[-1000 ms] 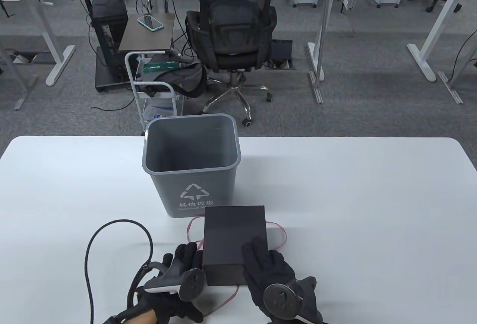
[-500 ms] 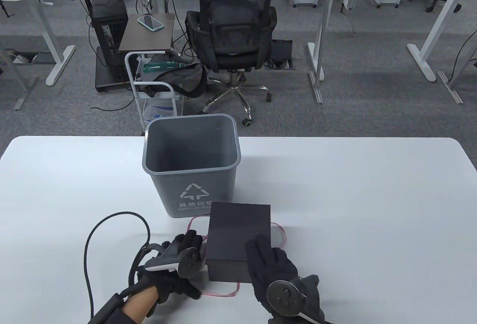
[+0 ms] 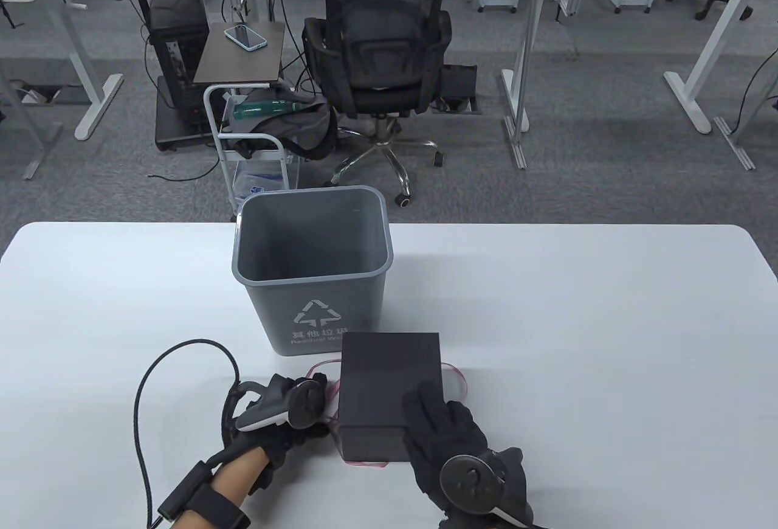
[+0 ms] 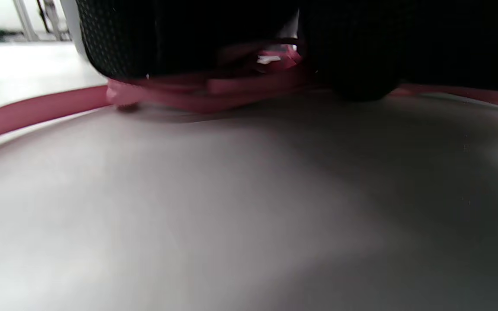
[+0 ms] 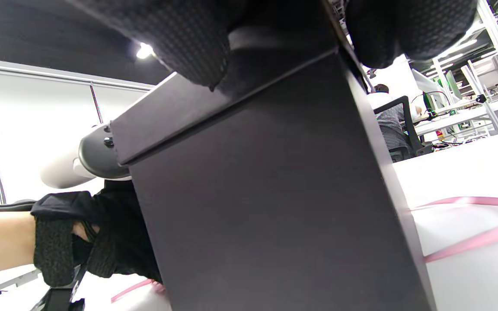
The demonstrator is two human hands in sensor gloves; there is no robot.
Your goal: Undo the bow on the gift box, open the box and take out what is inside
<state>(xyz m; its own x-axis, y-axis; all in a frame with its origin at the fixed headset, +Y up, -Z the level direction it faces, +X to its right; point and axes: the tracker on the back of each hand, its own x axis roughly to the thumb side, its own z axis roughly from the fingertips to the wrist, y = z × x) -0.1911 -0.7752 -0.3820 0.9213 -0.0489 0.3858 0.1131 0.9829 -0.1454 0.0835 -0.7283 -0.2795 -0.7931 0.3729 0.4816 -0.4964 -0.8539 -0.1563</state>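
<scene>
A black gift box (image 3: 389, 383) stands on the white table (image 3: 577, 340) just in front of the bin. My right hand (image 3: 434, 425) grips its near right corner, fingers (image 5: 180, 39) curled over the lid edge. The box (image 5: 266, 207) fills the right wrist view, lid still on. A loose pink ribbon (image 3: 454, 376) lies around and under the box. My left hand (image 3: 321, 384) is at the box's left side, its fingers (image 4: 188, 39) bunching the ribbon (image 4: 214, 88) against the table. Whatever is in the box is hidden.
A grey waste bin (image 3: 310, 267) stands upright right behind the box. A black cable (image 3: 143, 383) loops from my left wrist over the table. Beyond the far edge, a person sits in an office chair (image 3: 377, 61) beside a small cart.
The box has shifted a little right and away. My left hand moved forward along the box's left side and gathered ribbon. The ribbon loop at the front has shrunk.
</scene>
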